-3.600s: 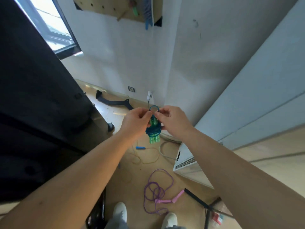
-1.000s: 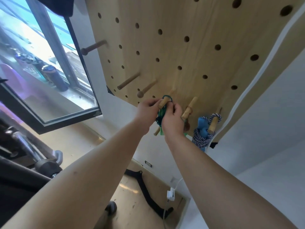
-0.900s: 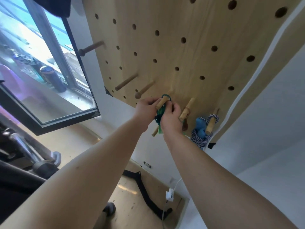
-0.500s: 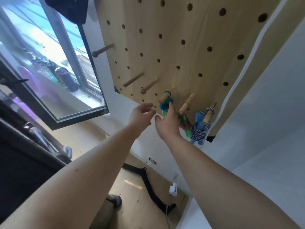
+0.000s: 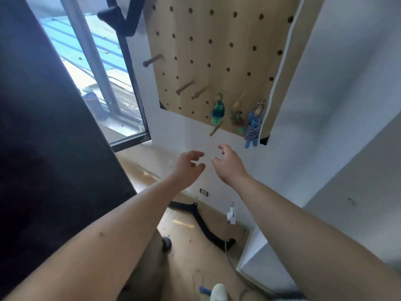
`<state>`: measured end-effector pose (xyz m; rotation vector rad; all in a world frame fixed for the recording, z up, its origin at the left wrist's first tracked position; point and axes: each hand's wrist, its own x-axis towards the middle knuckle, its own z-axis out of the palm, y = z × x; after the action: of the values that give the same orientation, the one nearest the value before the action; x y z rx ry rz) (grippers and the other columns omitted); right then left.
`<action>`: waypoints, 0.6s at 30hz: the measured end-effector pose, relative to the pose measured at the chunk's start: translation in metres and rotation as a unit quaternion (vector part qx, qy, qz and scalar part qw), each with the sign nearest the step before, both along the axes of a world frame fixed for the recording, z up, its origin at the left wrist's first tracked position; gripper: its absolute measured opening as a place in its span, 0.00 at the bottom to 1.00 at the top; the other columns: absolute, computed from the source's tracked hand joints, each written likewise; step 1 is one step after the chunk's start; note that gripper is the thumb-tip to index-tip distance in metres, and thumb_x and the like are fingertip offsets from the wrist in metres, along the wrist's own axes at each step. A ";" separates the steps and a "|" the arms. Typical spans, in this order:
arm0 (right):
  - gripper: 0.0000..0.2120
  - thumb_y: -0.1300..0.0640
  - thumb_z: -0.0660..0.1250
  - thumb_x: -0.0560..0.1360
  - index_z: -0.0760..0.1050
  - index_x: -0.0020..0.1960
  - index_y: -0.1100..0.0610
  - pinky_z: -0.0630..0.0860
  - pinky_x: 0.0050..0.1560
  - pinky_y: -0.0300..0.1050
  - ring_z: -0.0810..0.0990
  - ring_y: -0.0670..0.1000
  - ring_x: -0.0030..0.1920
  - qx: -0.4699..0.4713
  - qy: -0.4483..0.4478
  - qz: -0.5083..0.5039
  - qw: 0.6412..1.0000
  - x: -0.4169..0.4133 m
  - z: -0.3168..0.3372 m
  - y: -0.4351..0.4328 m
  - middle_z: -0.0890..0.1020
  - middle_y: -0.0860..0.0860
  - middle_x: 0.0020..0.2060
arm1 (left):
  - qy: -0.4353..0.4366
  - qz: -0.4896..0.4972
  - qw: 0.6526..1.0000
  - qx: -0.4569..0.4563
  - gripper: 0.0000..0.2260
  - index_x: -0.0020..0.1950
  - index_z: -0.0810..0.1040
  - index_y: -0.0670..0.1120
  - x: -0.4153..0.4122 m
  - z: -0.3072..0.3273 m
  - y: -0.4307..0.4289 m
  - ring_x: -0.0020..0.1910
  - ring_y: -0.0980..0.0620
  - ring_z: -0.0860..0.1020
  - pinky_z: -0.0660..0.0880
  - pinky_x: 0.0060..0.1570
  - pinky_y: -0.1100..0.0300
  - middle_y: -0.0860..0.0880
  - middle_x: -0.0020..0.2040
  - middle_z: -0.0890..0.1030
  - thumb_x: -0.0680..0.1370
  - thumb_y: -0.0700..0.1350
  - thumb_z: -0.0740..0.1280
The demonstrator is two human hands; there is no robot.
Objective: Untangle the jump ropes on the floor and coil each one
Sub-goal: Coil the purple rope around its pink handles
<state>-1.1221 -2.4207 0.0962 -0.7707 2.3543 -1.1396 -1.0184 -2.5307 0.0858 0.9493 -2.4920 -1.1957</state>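
Note:
A coiled teal and green jump rope (image 5: 217, 112) hangs from a wooden peg on the pegboard (image 5: 217, 51). To its right hang a coiled reddish-green rope (image 5: 237, 119) and a blue and white coiled rope (image 5: 253, 127), each on its own peg. My left hand (image 5: 188, 165) and my right hand (image 5: 227, 164) are both below the board, empty, with fingers loosely curled. A blue jump rope handle (image 5: 205, 290) lies on the floor at the bottom edge.
A dark panel (image 5: 54, 148) fills the left side. A window (image 5: 93, 68) is beside the pegboard. On the wooden floor lie a black curved bar (image 5: 201, 224), a white plug (image 5: 231, 216) with grey cable, and a white unit (image 5: 267, 263) at the right.
Both hands hung the teal coil on the peg, let it go and dropped away below the board. The view tilted down toward the floor.

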 end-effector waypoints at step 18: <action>0.22 0.51 0.61 0.82 0.67 0.74 0.54 0.69 0.66 0.47 0.73 0.55 0.69 0.086 -0.003 -0.031 0.996 0.188 -0.033 0.262 0.71 0.56 0.71 | -0.074 -0.171 0.982 -0.006 0.20 0.73 0.72 0.54 0.161 -0.047 0.215 0.61 0.52 0.76 0.75 0.56 0.59 0.53 0.68 0.74 0.81 0.47 0.65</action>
<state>-0.9343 -2.1589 0.0628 -0.6378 2.4487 -0.9449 -0.8572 -2.3158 0.0389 0.6419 -2.8658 -1.2402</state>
